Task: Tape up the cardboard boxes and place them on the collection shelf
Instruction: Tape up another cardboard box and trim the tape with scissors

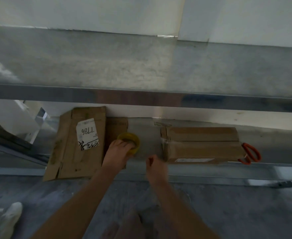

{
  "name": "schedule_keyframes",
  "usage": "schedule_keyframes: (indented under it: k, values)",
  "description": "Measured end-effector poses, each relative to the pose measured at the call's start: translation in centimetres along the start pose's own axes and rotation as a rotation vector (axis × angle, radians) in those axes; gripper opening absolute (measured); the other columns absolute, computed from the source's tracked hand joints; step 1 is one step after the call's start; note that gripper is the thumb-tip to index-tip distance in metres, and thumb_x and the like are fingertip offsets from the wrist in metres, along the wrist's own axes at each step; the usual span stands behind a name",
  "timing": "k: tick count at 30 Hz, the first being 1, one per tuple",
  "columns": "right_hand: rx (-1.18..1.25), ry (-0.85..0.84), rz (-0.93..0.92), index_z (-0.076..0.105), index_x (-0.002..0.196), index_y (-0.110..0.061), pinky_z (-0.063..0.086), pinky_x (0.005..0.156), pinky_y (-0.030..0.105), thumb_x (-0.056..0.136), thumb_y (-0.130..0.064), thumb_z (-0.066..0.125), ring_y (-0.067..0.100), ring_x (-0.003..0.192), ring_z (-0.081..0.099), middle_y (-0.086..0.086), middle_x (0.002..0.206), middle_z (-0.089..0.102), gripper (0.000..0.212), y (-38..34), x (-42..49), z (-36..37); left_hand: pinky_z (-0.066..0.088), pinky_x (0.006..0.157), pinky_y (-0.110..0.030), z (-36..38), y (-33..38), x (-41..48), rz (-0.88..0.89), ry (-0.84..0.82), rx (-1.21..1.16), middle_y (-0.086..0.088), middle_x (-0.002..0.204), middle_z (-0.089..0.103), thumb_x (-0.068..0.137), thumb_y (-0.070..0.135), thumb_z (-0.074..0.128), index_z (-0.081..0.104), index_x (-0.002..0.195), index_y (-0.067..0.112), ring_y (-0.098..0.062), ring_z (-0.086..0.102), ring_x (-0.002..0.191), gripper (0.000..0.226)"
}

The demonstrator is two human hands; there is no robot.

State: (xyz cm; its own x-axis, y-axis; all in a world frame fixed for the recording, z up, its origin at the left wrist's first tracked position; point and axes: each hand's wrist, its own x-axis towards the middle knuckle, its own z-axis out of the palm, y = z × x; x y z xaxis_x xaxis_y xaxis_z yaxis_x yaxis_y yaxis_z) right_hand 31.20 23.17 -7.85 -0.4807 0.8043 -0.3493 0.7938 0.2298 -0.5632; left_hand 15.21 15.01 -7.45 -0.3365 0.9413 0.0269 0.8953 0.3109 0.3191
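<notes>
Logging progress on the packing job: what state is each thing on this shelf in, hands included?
Flattened cardboard box: folded flat, label up, on the shelf.
Closed cardboard box: flaps shut, taping unclear.
Tape roll: gripped by the left hand.
Right hand: fingers curled, contents unclear.
Scissors: lying untouched on the shelf, blades hidden.

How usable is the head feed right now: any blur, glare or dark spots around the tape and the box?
Head view: dim overall, floor darkest; motion blur softens the left hand, the tape roll and the right hand; glare streaks the shelf rail above the box; wide-angle distortion bends that rail; the scissors are readable by their orange handles.
</notes>
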Motion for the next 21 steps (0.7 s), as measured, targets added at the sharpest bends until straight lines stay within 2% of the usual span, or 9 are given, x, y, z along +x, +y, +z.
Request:
schedule_keyframes:
  k: [3,5,10,12,14,17,19,21]
  values:
    - [-0.031,-0.028,0.088,0.063,0.113,-0.014,0.044,0.070,0.029,0.102,-0.035,0.045,0.027,0.098,0.064,0.008,0.104,0.069,0.030,0.8,1.0,1.0,0.050,0.080,-0.036,1.1,-0.5,0.0,-0.078,-0.003,-0.139,-0.007,0.094,0.065,0.082,0.019,0.065,0.067,0.102,0.012,-0.028,0.058,0.095,0.021]
    - [-0.033,-0.009,0.116,0.064,0.110,-0.015,0.046,0.069,0.030,0.100,-0.037,0.046,0.027,0.095,0.065,0.008,0.101,0.070,0.030,0.9,1.2,1.4,0.048,0.083,-0.035,1.4,-0.8,-0.1,-0.108,-0.006,-0.179,-0.008,0.102,0.065,0.082,0.011,0.069,0.067,0.107,0.010,-0.026,0.056,0.102,0.025]
    - [-0.006,0.077,0.165,0.065,0.103,-0.013,0.049,0.068,0.030,0.099,-0.038,0.049,0.025,0.090,0.067,0.007,0.096,0.070,0.030,0.3,0.8,2.2,0.047,0.088,-0.034,1.9,-0.9,-0.1,-0.109,0.022,-0.218,-0.007,0.108,0.063,0.082,0.008,0.069,0.066,0.111,0.010,-0.026,0.054,0.107,0.029]
    - [0.100,0.097,0.216,0.061,0.107,-0.010,0.049,0.069,0.029,0.095,-0.039,0.054,0.026,0.094,0.066,0.008,0.102,0.069,0.032,0.3,0.9,2.5,0.043,0.092,-0.033,1.9,-0.9,-0.2,-0.097,-0.003,-0.221,-0.007,0.116,0.061,0.086,0.010,0.066,0.063,0.118,0.012,-0.025,0.051,0.114,0.032]
    - [0.167,0.109,0.245,0.054,0.115,-0.007,0.046,0.070,0.028,0.092,-0.044,0.060,0.026,0.100,0.065,0.008,0.113,0.065,0.044,0.4,0.7,2.4,0.037,0.103,-0.033,1.5,-0.8,-0.3,-0.072,-0.047,-0.195,-0.007,0.128,0.055,0.090,0.017,0.061,0.057,0.126,0.012,-0.024,0.044,0.125,0.037]
    - [0.067,0.041,0.103,0.048,0.117,-0.012,0.050,0.078,0.031,0.092,-0.049,0.057,0.022,0.102,0.064,0.005,0.115,0.063,0.046,1.2,-1.0,2.0,0.022,0.117,-0.045,0.7,-0.5,-0.9,0.036,-0.022,-0.064,-0.007,0.139,0.050,0.092,0.039,0.047,0.049,0.135,0.012,-0.027,0.035,0.138,0.051]
    - [-0.039,0.046,-0.128,0.048,0.122,-0.016,0.049,0.085,0.032,0.094,-0.054,0.048,0.022,0.108,0.059,0.002,0.118,0.060,0.048,1.5,-3.2,1.1,0.014,0.119,-0.044,-0.4,0.6,-1.4,0.066,0.010,0.017,-0.002,0.147,0.042,0.093,0.046,0.038,0.042,0.142,0.015,-0.023,0.026,0.143,0.059]
    - [-0.178,0.156,-0.376,0.051,0.127,-0.018,0.049,0.095,0.036,0.093,-0.056,0.041,0.025,0.116,0.054,0.001,0.124,0.059,0.052,1.5,-5.1,-0.4,0.012,0.120,-0.044,-1.6,2.1,-1.9,0.073,0.043,0.054,0.000,0.151,0.037,0.093,0.046,0.037,0.038,0.145,0.016,-0.020,0.020,0.145,0.060]
